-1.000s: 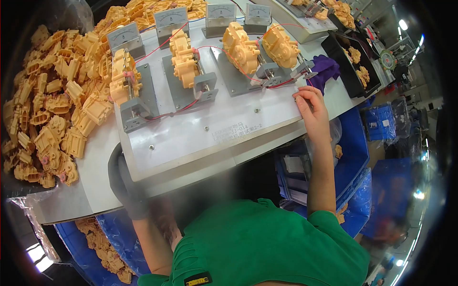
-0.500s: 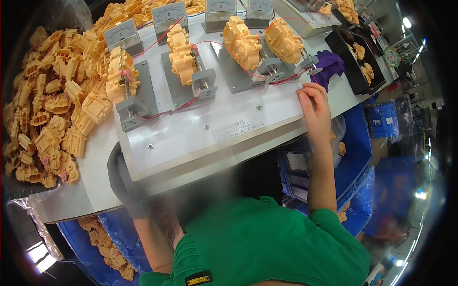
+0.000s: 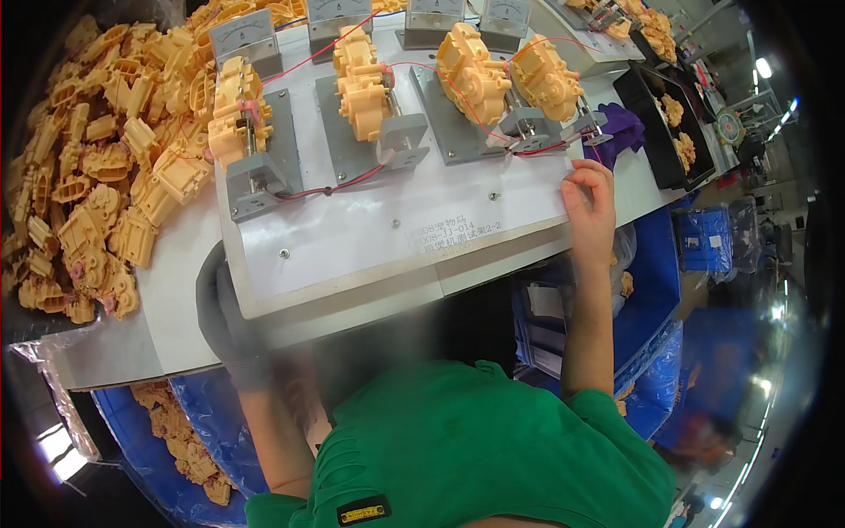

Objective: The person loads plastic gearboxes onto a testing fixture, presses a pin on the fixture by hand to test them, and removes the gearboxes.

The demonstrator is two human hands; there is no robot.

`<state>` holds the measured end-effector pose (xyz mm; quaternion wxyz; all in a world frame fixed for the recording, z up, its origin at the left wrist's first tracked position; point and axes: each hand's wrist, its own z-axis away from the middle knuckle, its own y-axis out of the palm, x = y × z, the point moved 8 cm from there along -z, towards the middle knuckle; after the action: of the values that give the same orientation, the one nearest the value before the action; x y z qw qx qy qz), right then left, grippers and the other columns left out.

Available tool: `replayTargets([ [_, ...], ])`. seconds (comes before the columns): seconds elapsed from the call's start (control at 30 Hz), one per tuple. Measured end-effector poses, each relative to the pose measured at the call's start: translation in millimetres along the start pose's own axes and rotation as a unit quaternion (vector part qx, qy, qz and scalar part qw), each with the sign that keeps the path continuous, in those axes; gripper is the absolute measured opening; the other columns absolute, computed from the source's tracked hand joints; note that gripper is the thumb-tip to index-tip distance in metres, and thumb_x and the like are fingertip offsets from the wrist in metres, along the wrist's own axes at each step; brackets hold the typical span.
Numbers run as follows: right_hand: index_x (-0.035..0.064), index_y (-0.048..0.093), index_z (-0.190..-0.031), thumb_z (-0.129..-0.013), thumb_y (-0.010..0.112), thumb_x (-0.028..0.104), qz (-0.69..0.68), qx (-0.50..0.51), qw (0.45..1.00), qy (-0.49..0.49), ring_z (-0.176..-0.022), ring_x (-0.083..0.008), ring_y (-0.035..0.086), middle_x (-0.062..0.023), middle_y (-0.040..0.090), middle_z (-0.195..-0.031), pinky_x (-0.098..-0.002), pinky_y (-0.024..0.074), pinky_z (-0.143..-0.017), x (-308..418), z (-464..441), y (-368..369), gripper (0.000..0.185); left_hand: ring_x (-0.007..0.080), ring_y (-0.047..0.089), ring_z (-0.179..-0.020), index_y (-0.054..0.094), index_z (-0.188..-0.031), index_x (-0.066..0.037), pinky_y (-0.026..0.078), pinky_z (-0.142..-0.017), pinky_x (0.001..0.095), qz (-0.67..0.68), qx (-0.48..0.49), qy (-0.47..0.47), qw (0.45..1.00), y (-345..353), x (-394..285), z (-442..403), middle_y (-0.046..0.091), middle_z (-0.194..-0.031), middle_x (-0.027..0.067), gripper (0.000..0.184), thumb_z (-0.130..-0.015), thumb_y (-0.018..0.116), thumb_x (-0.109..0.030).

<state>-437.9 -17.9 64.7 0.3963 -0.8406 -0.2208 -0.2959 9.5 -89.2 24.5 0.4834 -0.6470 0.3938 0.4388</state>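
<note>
The white board (image 3: 422, 194) lies between the right grip (image 3: 590, 208), curled at its edge, and the gloved left grip (image 3: 231, 319); whether either grasps it cannot be told. Four yellow casings (image 3: 475, 75) stand beyond both grips; a purple cloth (image 3: 620, 130) lies past the right grip.

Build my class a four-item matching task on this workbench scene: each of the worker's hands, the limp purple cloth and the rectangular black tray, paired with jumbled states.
1. Worker's left hand
2. Worker's right hand
3. Limp purple cloth
4. Rectangular black tray

A. Lying crumpled
B. Bare
C. Holding pale orange moulded parts
D. Covered by a dark grey glove

Pairs: 1-D, 2-B, 3-A, 4-C
</note>
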Motion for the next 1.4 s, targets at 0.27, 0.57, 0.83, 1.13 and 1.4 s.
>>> replayTargets([
  [0.27, 0.0054, 0.067, -0.102, -0.086, 0.068, 0.01, 0.191, 0.055, 0.976, -0.093, -0.101, -0.0242, 0.055, -0.0085, 0.061, -0.102, -0.0326, 0.0425, -0.089, 80.7, 1.4, 28.0, 0.017, 0.0187, 0.058, -0.107, 0.058, -0.124, 0.006, 0.045, -0.094, 0.0312, 0.014, -0.002, 0.012, 1.0, 0.8, -4.6, 1.1, 0.063, -0.117, 0.0146, 0.035, -0.102, 0.041, -0.016],
  [0.57, 0.0086, 0.071, -0.097, -0.082, 0.07, 0.008, 0.12, 0.121, 0.977, -0.128, -0.094, -0.0252, 0.056, -0.0061, 0.061, -0.097, -0.0342, 0.0426, -0.084, 89.7, -0.4, 58.4, 0.014, 0.0186, 0.058, -0.106, 0.058, -0.124, 0.005, 0.044, -0.095, 0.0309, 0.005, -0.004, 0.021, 1.0, -0.5, -4.7, 0.4, 0.063, -0.116, 0.0143, 0.034, -0.101, 0.042, -0.014],
  [0.83, 0.0023, 0.067, -0.097, -0.09, 0.065, 0.009, 0.095, 0.149, 0.982, -0.066, -0.094, -0.0207, 0.057, -0.008, 0.059, -0.099, -0.0287, 0.046, -0.081, 83.3, -3.6, 60.8, 0.01, 0.017, 0.058, -0.104, 0.058, -0.124, 0.005, 0.045, -0.093, 0.0301, 0.017, -0.004, 0.036, 0.999, -0.3, -6.1, 0.9, 0.063, -0.115, 0.0133, 0.033, -0.101, 0.041, -0.012],
  [1.13, 0.0052, 0.066, -0.1, -0.087, 0.067, 0.011, 0.101, 0.08, 0.987, -0.094, -0.096, -0.0265, 0.056, -0.0074, 0.062, -0.096, -0.0351, 0.0415, -0.086, 106.2, -5.1, 59.1, 0.015, 0.0163, 0.058, -0.099, 0.058, -0.123, 0.005, 0.045, -0.09, 0.0289, 0.01, 0.002, 0.07, 0.998, -1.9, -6.9, 1.0, 0.063, -0.109, 0.0122, 0.031, -0.1, 0.042, -0.009],
  [1.4, 0.0119, 0.067, -0.098, -0.081, 0.071, 0.01, 0.086, 0.188, 0.956, -0.21, -0.09, -0.0234, 0.056, -0.003, 0.06, -0.091, -0.037, 0.0381, -0.081, 165.9, 11.3, 125.6, 0.018, 0.0195, 0.057, -0.112, 0.057, -0.124, 0.006, 0.041, -0.1, 0.0314, 0.014, 0.027, 0.023, 0.999, -0.7, -11.0, 3.5, 0.062, -0.121, 0.0141, 0.033, -0.101, 0.041, -0.012],
])
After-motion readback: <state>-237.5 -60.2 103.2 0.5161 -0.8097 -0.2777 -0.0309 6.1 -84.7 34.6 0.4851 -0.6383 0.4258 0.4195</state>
